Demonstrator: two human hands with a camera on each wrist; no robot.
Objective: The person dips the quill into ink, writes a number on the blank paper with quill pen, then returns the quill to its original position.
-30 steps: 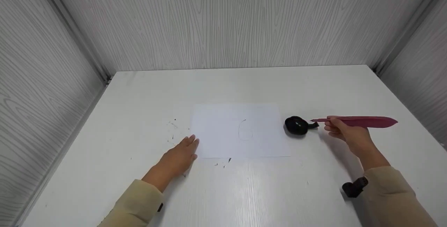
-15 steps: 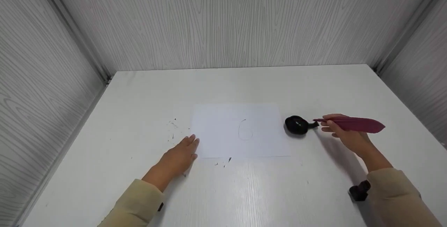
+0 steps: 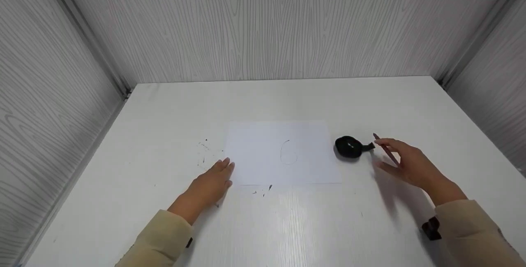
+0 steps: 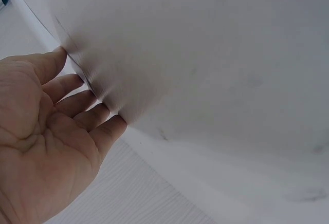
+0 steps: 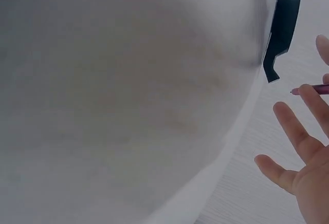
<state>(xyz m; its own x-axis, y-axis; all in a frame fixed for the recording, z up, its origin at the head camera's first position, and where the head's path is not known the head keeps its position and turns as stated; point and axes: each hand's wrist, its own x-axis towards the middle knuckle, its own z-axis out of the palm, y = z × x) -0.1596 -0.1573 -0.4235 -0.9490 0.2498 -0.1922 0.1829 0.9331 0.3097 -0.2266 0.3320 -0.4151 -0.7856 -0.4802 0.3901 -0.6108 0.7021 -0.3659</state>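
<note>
A white sheet of paper (image 3: 259,168) bearing a thin drawn "6" lies in the middle of the table. My left hand (image 3: 209,187) rests with outstretched fingers at the sheet's left edge; its palm (image 4: 46,136) shows in the left wrist view. To the right, my right hand (image 3: 417,170) holds a dark red feather pen (image 3: 388,154) slantwise above the table, its feather hardly visible. Beside the paper sits a small glossy black bowl with a short handle (image 3: 348,147), close to the pen's tip. The right wrist view shows the pen's point (image 5: 295,91) near that handle.
Dark specks and smudges (image 3: 270,187) mark the white table (image 3: 287,226) left of and below the sheet. Grey wood-grain panels (image 3: 279,28) enclose the table at the back and both sides.
My right hand has turned the feather pen from nearly level, feather to the right, to a steep slant with the feather almost out of sight. The left hand, paper and bowl stay put.
</note>
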